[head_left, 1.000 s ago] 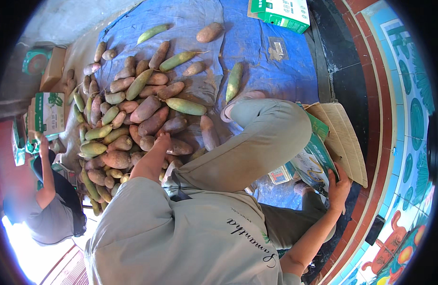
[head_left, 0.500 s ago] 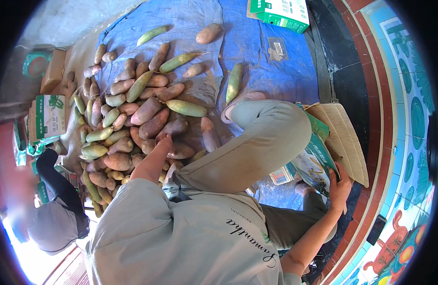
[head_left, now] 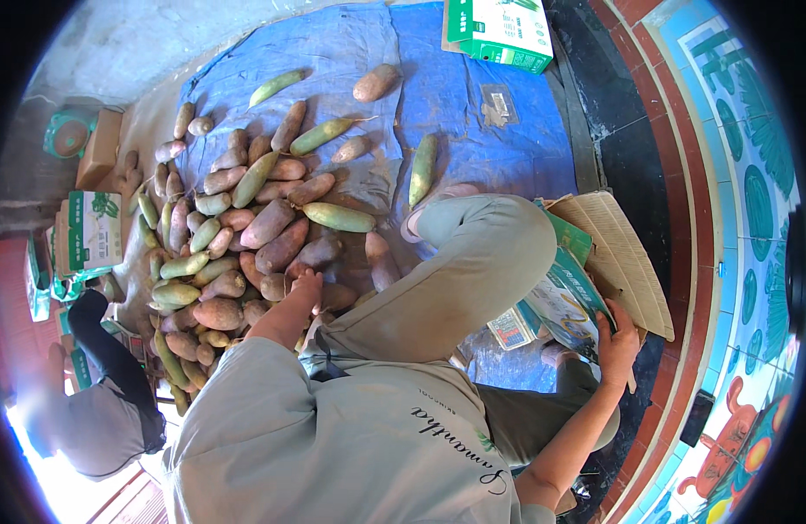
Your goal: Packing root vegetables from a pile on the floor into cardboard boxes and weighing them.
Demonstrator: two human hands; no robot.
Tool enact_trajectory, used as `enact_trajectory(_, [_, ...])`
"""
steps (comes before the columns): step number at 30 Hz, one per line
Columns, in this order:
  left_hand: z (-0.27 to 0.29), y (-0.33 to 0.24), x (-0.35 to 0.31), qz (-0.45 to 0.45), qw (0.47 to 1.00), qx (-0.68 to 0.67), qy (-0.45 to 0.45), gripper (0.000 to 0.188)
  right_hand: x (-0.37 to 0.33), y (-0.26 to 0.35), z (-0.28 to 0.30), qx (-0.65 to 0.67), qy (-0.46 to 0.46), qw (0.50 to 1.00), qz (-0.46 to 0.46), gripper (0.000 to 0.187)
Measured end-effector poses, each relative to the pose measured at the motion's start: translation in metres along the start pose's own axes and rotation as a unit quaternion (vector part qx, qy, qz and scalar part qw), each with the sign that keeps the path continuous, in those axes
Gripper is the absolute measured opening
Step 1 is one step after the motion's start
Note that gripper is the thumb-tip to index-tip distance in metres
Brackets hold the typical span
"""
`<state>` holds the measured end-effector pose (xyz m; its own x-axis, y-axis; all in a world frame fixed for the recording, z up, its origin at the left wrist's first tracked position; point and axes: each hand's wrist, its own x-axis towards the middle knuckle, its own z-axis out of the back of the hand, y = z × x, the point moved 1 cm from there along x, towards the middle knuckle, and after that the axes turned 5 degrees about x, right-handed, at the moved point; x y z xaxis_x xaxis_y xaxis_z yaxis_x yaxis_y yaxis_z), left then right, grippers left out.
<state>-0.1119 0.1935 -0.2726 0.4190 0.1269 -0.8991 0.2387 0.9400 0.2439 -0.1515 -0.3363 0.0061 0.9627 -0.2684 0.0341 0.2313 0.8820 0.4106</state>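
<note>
My left hand (head_left: 304, 293) reaches down into the near side of the root vegetable pile. Its fingers are curled at the end of a reddish-brown root (head_left: 338, 298), their tips partly hidden. A darker purple-brown root (head_left: 319, 253) lies just beyond them. On the right, my right hand (head_left: 619, 345) grips the side of an opened green-and-white cardboard box (head_left: 567, 301), thumb and fingers over its edge. The box tilts beside my bent leg, its brown flap (head_left: 617, 249) spread outward. What the box holds is hidden.
Long green radishes (head_left: 340, 217) lie among the reddish roots on a blue tarp (head_left: 473, 148). Another printed box (head_left: 499, 35) stands at the far right. At left are stacked boxes (head_left: 94, 229), a green dial scale (head_left: 69, 135) and another person (head_left: 106, 419). A tiled wall borders the right.
The whole view has shifted slightly, so the pile sits lower in the picture. Both hands keep nearly the same places, at the root and on the box edge.
</note>
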Motion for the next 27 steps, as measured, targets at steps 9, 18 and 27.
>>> enact_trajectory(9, [0.009,-0.009,-0.015,-0.067,0.996,-0.009,-0.060,0.092,-0.001,0.000,0.000,0.006,-0.010,1.000,-0.004,0.029])
enact_trajectory(18, [0.002,-0.019,0.005,-0.046,0.996,-0.073,-0.037,0.083,-0.003,0.010,0.001,0.007,-0.016,1.000,0.003,0.025])
enact_trajectory(27, [0.076,0.004,-0.046,-0.015,0.964,-0.233,-0.125,0.089,-0.014,0.002,-0.003,-0.002,-0.012,1.000,0.029,0.026])
